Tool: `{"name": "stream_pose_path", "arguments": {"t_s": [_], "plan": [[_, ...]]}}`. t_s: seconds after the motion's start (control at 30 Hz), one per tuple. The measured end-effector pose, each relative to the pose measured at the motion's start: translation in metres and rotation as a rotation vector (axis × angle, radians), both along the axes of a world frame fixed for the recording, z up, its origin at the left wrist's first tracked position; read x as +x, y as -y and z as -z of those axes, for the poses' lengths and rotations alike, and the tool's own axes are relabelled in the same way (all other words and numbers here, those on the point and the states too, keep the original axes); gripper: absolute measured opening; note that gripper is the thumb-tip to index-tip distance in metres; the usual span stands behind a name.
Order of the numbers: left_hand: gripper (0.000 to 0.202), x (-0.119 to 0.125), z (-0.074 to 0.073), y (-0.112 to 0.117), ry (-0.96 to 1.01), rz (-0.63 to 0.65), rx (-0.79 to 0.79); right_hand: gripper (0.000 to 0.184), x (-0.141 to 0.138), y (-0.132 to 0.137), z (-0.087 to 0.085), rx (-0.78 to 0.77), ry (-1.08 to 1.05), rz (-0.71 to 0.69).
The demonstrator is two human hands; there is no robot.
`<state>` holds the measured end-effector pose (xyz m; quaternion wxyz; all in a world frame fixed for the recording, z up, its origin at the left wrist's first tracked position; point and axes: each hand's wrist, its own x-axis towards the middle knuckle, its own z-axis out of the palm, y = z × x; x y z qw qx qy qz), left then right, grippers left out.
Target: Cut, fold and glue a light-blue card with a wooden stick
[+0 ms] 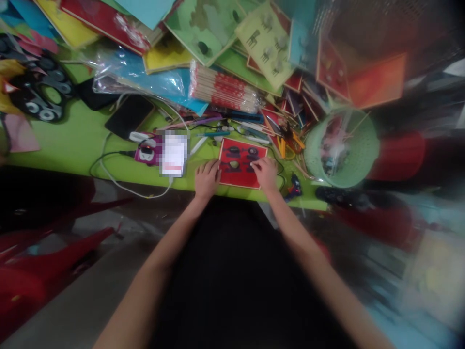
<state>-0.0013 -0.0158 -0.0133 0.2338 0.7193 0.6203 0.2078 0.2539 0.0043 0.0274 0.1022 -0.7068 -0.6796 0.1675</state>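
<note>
A red board (244,181) with dark shapes and stone-like pieces on it lies flat near the front edge of the green table. My left hand (207,178) rests at its left edge, fingers stretched out and lying on the board's rim. Over the lower right dark shape is my right hand (266,173), thumb and fingertips pinched together. Whatever is between those fingertips is too small to make out. A pale stone (234,165) sits on the lower left shape. Just right of my right hand lies a glue gun (294,187) with a dark cable.
Left of the board are a phone (173,154) on a white cable and a purple power strip (148,154). A green basket (341,169) stands at right. Orange-handled scissors (286,145), bagged sticks (221,87) and colored boards (207,29) crowd the back. A red chair (69,261) is at lower left.
</note>
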Motion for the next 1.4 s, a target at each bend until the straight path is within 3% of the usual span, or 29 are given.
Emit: {"name": "stream_pose_path", "arguments": {"t_s": [0.27, 0.43, 0.67, 0.77, 0.87, 1.03, 1.2, 1.4], "plan": [[0.041, 0.000, 0.001, 0.001, -0.016, 0.014, 0.028, 0.023, 0.000, -0.021, -0.014, 0.033, 0.008, 0.029], [0.042, 0.000, -0.001, 0.001, -0.010, 0.007, 0.013, 0.022, -0.004, -0.042, -0.011, 0.020, 0.013, 0.029], [0.045, 0.002, -0.002, 0.001, 0.004, -0.042, -0.027, 0.018, -0.004, -0.048, -0.006, 0.023, -0.008, 0.021], [0.046, 0.002, -0.003, 0.002, -0.004, -0.063, -0.029, 0.024, 0.006, -0.039, -0.006, 0.049, -0.131, 0.089], [0.044, 0.001, -0.002, 0.002, 0.007, -0.053, -0.027, 0.029, 0.020, -0.016, -0.006, 0.038, -0.262, 0.258], [0.043, 0.000, -0.002, 0.001, 0.039, -0.029, -0.037, 0.024, 0.033, 0.033, -0.010, -0.097, -0.241, 0.411], [0.041, -0.002, -0.001, 0.000, 0.023, -0.013, -0.021, 0.020, 0.023, 0.059, -0.013, -0.173, -0.106, 0.402], [0.039, -0.002, -0.001, -0.001, -0.008, -0.003, 0.011, 0.015, 0.011, 0.063, -0.015, -0.207, 0.089, 0.302]]}}
